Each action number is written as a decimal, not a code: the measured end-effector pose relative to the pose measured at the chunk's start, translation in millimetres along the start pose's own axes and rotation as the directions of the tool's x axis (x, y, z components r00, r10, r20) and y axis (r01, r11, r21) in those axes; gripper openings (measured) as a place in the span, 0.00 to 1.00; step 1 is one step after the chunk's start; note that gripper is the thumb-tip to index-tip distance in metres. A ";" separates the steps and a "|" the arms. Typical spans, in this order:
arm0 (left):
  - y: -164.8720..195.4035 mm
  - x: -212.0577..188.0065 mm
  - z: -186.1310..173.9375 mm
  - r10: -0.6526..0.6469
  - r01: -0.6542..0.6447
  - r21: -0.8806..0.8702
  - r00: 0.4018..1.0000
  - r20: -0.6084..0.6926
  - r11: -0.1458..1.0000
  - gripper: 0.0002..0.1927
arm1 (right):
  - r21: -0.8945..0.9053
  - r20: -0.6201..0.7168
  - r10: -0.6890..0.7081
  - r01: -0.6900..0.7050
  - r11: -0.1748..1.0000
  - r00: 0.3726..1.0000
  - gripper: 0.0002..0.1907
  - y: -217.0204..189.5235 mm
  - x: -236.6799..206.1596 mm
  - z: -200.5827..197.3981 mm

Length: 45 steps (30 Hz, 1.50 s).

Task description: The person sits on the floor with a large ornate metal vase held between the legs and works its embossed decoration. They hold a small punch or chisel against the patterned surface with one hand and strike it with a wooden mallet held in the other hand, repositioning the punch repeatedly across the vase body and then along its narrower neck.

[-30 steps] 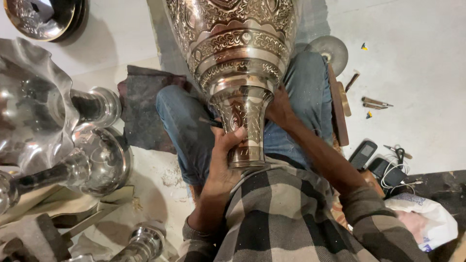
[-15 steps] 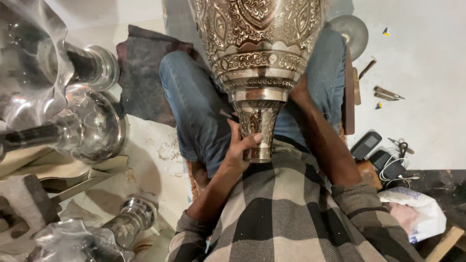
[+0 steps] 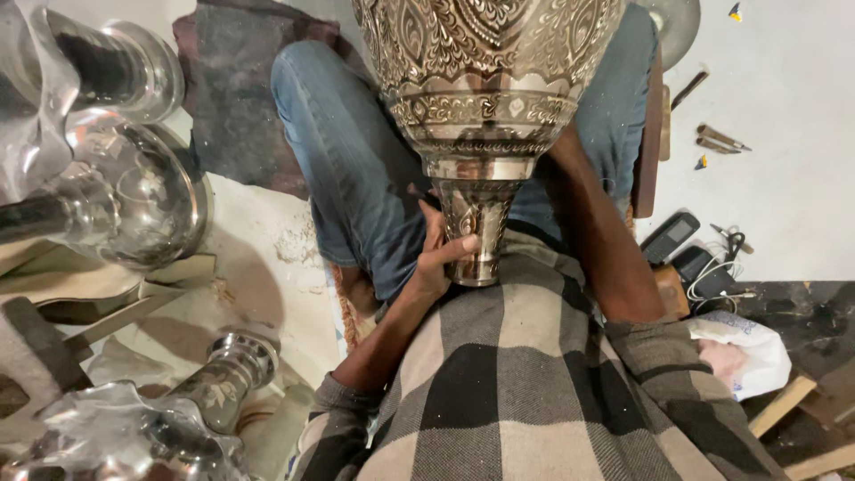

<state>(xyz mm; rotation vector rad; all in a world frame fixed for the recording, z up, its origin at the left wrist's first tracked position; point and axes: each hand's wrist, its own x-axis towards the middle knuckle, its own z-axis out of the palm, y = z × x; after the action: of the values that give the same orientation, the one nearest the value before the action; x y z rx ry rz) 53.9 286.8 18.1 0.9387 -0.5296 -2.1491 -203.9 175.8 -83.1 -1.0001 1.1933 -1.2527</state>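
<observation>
Pale floor, littered with polished metal stands on my left. White plastic bag at right, beside two dark handsets. Engraved metal vase lies across my lap, nearer the camera than before. Left hand grasps its stem; right hand hidden behind it, grip unclear.

Silver engraved floral vase, blue jeans, black-and-beige checked shirt.
</observation>
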 end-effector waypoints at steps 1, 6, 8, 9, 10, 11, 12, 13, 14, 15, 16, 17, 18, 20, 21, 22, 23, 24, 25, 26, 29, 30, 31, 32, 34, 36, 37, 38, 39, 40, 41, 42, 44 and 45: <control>4.8 -0.6 3.8 0.016 -0.015 -0.028 1.000 0.019 0.999 0.52 | -0.012 0.002 0.001 -0.001 1.000 1.000 0.19 2.6 -0.1 -1.3; 15.4 -8.9 24.2 -0.105 0.100 -0.056 0.989 -0.108 0.993 0.53 | -0.155 -0.030 0.019 -0.024 0.988 0.999 0.19 12.6 6.0 -17.1; 16.1 -11.3 28.0 -0.103 0.102 -0.013 0.988 -0.113 0.995 0.53 | -0.253 -0.061 0.037 -0.051 0.966 0.997 0.19 14.1 8.1 -24.3; 15.7 -12.6 29.5 -0.124 0.124 -0.015 0.986 -0.114 0.992 0.53 | -0.290 -0.071 0.046 -0.065 0.955 0.996 0.19 14.5 8.5 -26.7; 15.5 -12.9 30.1 -0.139 0.138 -0.016 0.984 -0.112 0.990 0.54 | -0.324 -0.085 0.051 -0.076 0.943 0.995 0.19 14.4 6.5 -28.8; 15.9 -13.2 29.7 -0.095 0.095 0.007 0.992 -0.086 0.995 0.54 | -0.348 -0.087 0.057 -0.084 0.934 0.995 0.19 14.8 5.6 -29.1; 15.9 -14.4 29.7 -0.057 0.059 0.025 0.997 -0.060 0.998 0.54 | -0.362 -0.088 0.061 -0.089 0.928 0.994 0.19 15.2 2.6 -29.5; 15.9 -16.7 29.2 -0.029 0.031 0.039 0.999 -0.038 0.999 0.54 | -0.372 -0.086 0.066 -0.094 0.923 0.994 0.19 16.6 -0.6 -28.8; 16.1 -20.0 28.4 -0.050 0.050 0.041 0.999 -0.014 0.998 0.54 | -0.379 -0.082 0.074 -0.099 0.920 0.994 0.19 18.8 -3.8 -27.9; 17.2 -21.1 26.0 -0.062 0.062 0.046 0.998 0.012 0.997 0.55 | -0.384 -0.075 0.075 -0.098 0.918 0.994 0.19 21.3 -7.3 -27.4; 19.4 -20.9 22.4 -0.067 0.065 0.060 0.997 0.036 0.996 0.56 | -0.387 -0.069 0.075 -0.096 0.917 0.995 0.19 24.5 -9.0 -27.0; 20.3 -20.5 20.0 -0.052 0.048 0.098 0.998 0.045 0.994 0.57 | -0.388 -0.066 0.078 -0.097 0.917 0.995 0.19 27.5 -11.9 -28.1; 20.6 -20.1 18.3 -0.047 0.041 0.131 0.998 0.048 0.991 0.58 | -0.400 -0.065 0.081 -0.101 0.911 0.995 0.19 31.1 -13.8 -29.4; 22.4 -22.1 14.9 -0.086 0.080 0.123 0.995 0.044 0.989 0.60 | -0.425 -0.075 0.095 -0.118 0.897 0.993 0.19 34.4 -17.1 -32.8; 23.3 -20.5 13.3 -0.116 0.112 0.083 0.992 0.047 0.990 0.62 | -0.458 -0.085 0.097 -0.126 0.880 0.992 0.19 34.5 -17.9 -35.3; 23.9 -19.9 12.7 -0.139 0.137 0.044 0.989 0.047 0.990 0.63 | -0.489 -0.097 0.104 -0.138 0.861 0.990 0.19 36.0 -21.0 -38.4; 24.3 -20.7 12.9 -0.081 0.078 0.062 0.996 0.046 0.995 0.58 | -0.513 -0.109 0.112 -0.152 0.845 0.988 0.19 35.9 -24.4 -39.9; 24.4 -20.9 13.5 -0.022 0.018 0.082 0.998 0.052 0.996 0.54 | -0.573 -0.119 0.105 -0.154 0.805 0.987 0.19 31.3 -29.3 -39.4; 24.8 -22.0 14.6 0.034 -0.040 0.103 0.997 0.063 0.994 0.49 | -0.634 -0.131 0.098 -0.159 0.757 0.987 0.19 24.6 -35.2 -37.2; 25.6 -23.8 15.7 0.013 -0.009 0.089 0.999 -0.041 0.996 0.41 | -0.688 -0.147 0.087 -0.165 0.706 0.985 0.19 15.2 -45.2 -33.3; 31.1 -30.3 19.1 -0.005 0.023 0.053 0.952 -0.307 0.998 0.22 | -0.821 -0.089 -0.066 -0.036 0.569 0.994 0.19 -21.0 -73.1 -20.1; 35.9 -32.7 19.1 0.020 0.001 0.059 0.932 -0.362 0.998 0.18 | -0.804 -0.086 -0.101 -0.010 0.594 0.991 0.19 -33.9 -83.7 -19.1; 41.9 -33.0 19.2 0.046 -0.021 0.066 0.911 -0.409 0.998 0.15 | -0.791 -0.096 -0.139 0.009 0.612 0.986 0.19 -47.8 -96.1 -23.1; 49.7 -33.0 19.0 0.143 -0.062 0.226 0.922 -0.360 0.972 0.14 | -0.780 -0.119 -0.164 0.010 0.625 0.979 0.20 -59.7 -109.5 -29.9; 70.1 -37.1 20.7 0.255 -0.123 0.459 0.937 -0.239 0.880 0.13 | -0.721 -0.346 -0.171 -0.144 0.678 0.923 0.15 -68.0 -124.4 -45.7; 91.3 -45.6 29.3 0.243 -0.137 0.554 0.962 -0.122 0.821 0.12 | -0.795 -0.435 -0.192 -0.274 0.541 0.880 0.12 -64.9 -141.2 -66.3; 101.3 -49.9 35.7 0.211 -0.135 0.576 0.975 -0.067 0.806 0.13 | -0.863 -0.389 -0.227 -0.267 0.430 0.893 0.14 -60.1 -146.8 -77.8; 108.4 -52.3 44.2 0.201 -0.154 0.619 0.979 -0.007 0.770 0.13 | -0.915 -0.340 -0.255 -0.256 0.313 0.905 0.17 -54.4 -152.2 -88.5; 113.6 -55.0 53.8 0.182 -0.169 0.660 0.982 0.049 0.732 0.14 | -0.912 -0.351 -0.208 -0.284 0.295 0.913 0.20 -45.5 -156.2 -95.9; 116.3 -56.8 64.1 0.155 -0.183 0.697 0.982 0.103 0.694 0.16 | -0.910 -0.362 -0.158 -0.312 0.273 0.919 0.23 -34.6 -157.7 -100.2; 116.9 -56.3 74.0 0.125 -0.161 0.704 0.987 0.103 0.691 0.15 | -0.908 -0.372 -0.111 -0.337 0.248 0.921 0.26 -25.0 -159.9 -103.4; 115.3 -54.2 83.5 0.095 -0.143 0.710 0.990 0.107 0.690 0.15 | -0.910 -0.355 -0.144 -0.306 0.278 0.924 0.26 -19.3 -162.4 -107.3; 110.2 -46.3 97.2 0.070 -0.167 0.718 0.984 0.164 0.675 0.15 | -0.914 -0.313 -0.218 -0.231 0.335 0.924 0.26 -14.9 -159.5 -113.8; 107.2 -42.6 101.8 0.064 -0.199 0.720 0.975 0.211 0.665 0.15 | -0.870 -0.368 -0.180 -0.270 0.414 0.912 0.23 -13.1 -159.8 -119.9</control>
<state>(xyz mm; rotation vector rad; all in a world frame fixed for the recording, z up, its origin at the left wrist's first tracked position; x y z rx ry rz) 45.6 256.6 168.8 1.0797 -1.5987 -1.8747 -314.6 342.2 -71.2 -1.4935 2.3869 -0.6726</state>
